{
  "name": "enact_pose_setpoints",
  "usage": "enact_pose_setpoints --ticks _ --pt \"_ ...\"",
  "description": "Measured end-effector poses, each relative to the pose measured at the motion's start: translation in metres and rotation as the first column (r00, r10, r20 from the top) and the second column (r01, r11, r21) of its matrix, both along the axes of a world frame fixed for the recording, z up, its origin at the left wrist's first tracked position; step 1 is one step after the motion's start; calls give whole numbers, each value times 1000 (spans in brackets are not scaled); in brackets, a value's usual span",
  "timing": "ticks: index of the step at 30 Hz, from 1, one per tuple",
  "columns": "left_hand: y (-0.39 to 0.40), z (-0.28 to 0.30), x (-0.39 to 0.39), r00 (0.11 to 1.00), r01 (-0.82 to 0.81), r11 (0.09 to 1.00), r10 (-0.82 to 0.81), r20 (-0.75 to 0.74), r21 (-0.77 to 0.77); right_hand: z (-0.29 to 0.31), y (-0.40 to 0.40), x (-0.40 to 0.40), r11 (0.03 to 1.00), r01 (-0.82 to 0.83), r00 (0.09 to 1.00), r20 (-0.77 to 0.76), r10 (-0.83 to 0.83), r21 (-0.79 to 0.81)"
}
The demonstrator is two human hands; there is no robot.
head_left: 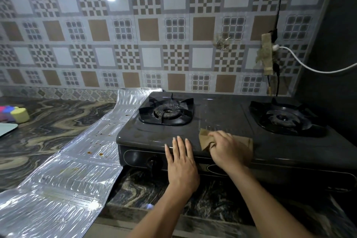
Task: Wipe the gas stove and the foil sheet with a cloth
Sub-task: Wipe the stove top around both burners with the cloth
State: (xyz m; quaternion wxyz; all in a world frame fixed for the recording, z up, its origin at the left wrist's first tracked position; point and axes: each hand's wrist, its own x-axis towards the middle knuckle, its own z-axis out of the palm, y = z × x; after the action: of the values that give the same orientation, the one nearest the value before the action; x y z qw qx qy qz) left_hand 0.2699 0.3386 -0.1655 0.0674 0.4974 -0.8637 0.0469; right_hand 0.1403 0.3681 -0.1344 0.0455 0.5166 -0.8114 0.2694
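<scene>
I am working over a dark, marble-veined table (58, 121) set against a wall of brown and grey patterned tiles (150, 31), and the nearest things to me are the two forearms reaching in from below. My left hand (180, 162) lies flat, fingers straight and together, on the front edge of the gas stove (222, 118), just above the knob panel; I take this as a brace, so that the stove does not slide while the other hand rubs. Just to its right, my right hand (227, 149) has its fingers curled down onto a brown cloth (205, 138), pressing it against the stove top between the two burners, the cloth's corners sticking out on both sides of the hand. The hands are close beside each other but apart. Beyond them sit the left burner (166, 111) and the right burner (286, 118), neither yet under the cloth. The foil sheet (77, 170) runs along the stove's left side from the table's near edge back to the wall, well away from the cloth, with brown spatters on it that I judge are not yet wiped. Far left, a yellow sponge (20, 115) rests on the table.
</scene>
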Motion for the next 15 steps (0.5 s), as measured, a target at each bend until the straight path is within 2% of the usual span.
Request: enact_pose_setpoints --ticks 3,5,8,10,13,15 --pt "2 0 0 1000 -5 1000 5 -10 -17 7 -6 7 989 -146 989 34 145 34" --pt "2 -1 1 1000 -5 1000 4 -16 -23 12 4 3 975 -220 969 119 214 34" --pt "0 -4 2 999 -1 999 -1 -40 -32 28 35 -12 953 -283 947 191 259 107" --pt "-1 -5 0 998 -2 999 0 -63 -34 40 47 -29 978 -205 962 197 192 47" --pt "-1 -6 -1 998 -4 999 1 -69 -40 54 46 -61 988 64 963 270 -25 -137" --pt "-1 -7 -1 997 -3 999 -1 -74 -44 50 34 -68 983 160 947 293 -130 -84"
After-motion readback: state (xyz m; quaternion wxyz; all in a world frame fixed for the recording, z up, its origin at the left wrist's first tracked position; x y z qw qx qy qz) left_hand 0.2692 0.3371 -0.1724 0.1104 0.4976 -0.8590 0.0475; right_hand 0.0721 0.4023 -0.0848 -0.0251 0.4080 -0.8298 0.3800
